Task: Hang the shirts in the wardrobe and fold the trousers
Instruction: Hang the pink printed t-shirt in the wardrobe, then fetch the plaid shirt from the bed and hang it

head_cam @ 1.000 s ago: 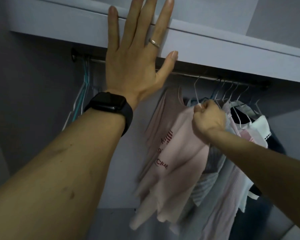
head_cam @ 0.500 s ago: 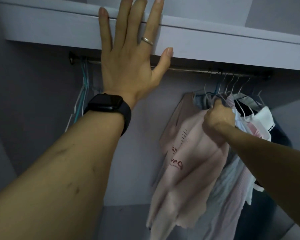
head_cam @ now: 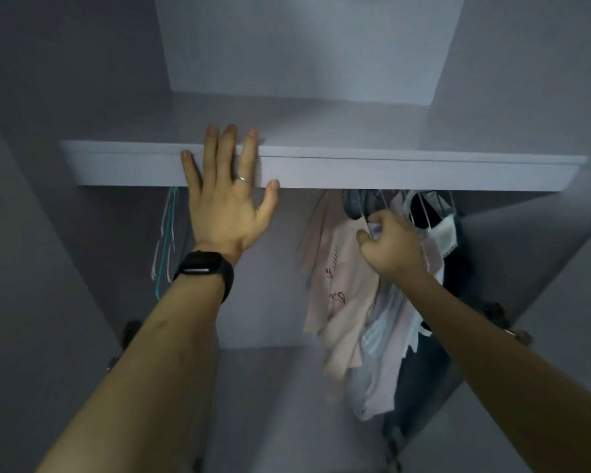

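Pale pink printed cotton shirt (head_cam: 335, 274) hangs under the grey wardrobe shelf (head_cam: 389, 172), right side, touching other hung pale and dark garments (head_cam: 382, 336). Right hand (head_cam: 389, 247) fingers clenched, gripping the shirt's top. Left hand (head_cam: 226, 206) flat on the shelf edge, fingers spread and released, black wristwatch (head_cam: 203, 269) on. Empty white and teal wire hangers (head_cam: 166, 233) at left.

Home bedroom wardrobe (head_cam: 82, 97) — grey shelf (head_cam: 389, 169), hanging shirts (head_cam: 338, 285), spare hangers (head_cam: 166, 233) — dim interior

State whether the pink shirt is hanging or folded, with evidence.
Hanging: the pink shirt drapes full length, unfolded, below the shelf.
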The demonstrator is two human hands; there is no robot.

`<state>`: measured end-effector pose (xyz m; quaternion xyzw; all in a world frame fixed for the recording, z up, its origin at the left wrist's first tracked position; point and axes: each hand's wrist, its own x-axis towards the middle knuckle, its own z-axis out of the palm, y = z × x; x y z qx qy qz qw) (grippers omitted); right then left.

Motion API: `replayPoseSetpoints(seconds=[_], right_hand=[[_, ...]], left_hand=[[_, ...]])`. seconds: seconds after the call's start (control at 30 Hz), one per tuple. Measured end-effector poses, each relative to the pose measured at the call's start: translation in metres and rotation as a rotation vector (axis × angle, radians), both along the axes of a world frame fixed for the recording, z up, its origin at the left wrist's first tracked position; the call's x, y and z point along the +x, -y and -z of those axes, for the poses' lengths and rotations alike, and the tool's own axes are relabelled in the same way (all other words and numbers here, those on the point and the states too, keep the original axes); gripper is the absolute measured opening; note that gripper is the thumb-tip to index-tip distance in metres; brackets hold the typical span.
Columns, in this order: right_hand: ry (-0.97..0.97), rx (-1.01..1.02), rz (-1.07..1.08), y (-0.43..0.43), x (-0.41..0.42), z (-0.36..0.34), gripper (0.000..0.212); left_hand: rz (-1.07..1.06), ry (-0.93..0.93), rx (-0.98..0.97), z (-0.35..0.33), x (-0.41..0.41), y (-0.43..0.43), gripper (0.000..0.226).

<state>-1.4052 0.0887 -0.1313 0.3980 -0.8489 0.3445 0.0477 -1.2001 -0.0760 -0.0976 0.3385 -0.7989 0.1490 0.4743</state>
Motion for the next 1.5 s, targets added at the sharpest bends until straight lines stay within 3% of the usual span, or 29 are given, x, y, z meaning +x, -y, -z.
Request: replayPoseSetpoints(seconds=[0.13, 0.27, 0.43, 0.63, 0.8, 0.9, 1.03, 1.17, 1.5], right_hand=[[0.007, -0.243, -0.097, -0.073, 0.025, -0.023, 0.026], [0.016, -0.403, -0.092, -0.14, 0.04, -0.03, 0.02], [0.213, -0.384, -0.04, -0.207, 0.05, 0.008, 0.016], [0.197, -0.243, 0.007, -0.262, 0.045, 0.087, 0.022], [0.169, -0.079, 0.097, -0.312, 0.036, 0.141, 0.023], [0.151, -0.083, 0.138, -0.339, 0.042, 0.159, 0.03], [0.209, 0.014, 0.36, -0.383, 0.06, 0.186, 0.026], [0.289, 0.108, 0.586, -0.429, 0.088, 0.196, 0.024], [0.345, 0.017, 1.295, -0.521, 0.224, 0.19, 0.026]], left_hand=[[0.009, 0.097, 0.224, -0.017, 0.008, -0.029, 0.077], [0.072, 0.04, 0.392, -0.016, 0.005, -0.066, 0.081], [0.256, 0.018, 0.519, 0.06, -0.006, -0.157, 0.073], [0.403, 0.219, 0.759, 0.156, -0.032, -0.238, 0.069], [0.456, 0.359, 0.848, 0.198, -0.054, -0.279, 0.065], [0.514, 0.43, 0.866, 0.215, -0.064, -0.292, 0.061], [0.712, 0.46, 0.912, 0.234, -0.084, -0.313, 0.057], [0.928, 0.674, 0.968, 0.247, -0.104, -0.34, 0.056], [1.505, 1.1, 0.729, 0.251, -0.121, -0.477, 0.054]])
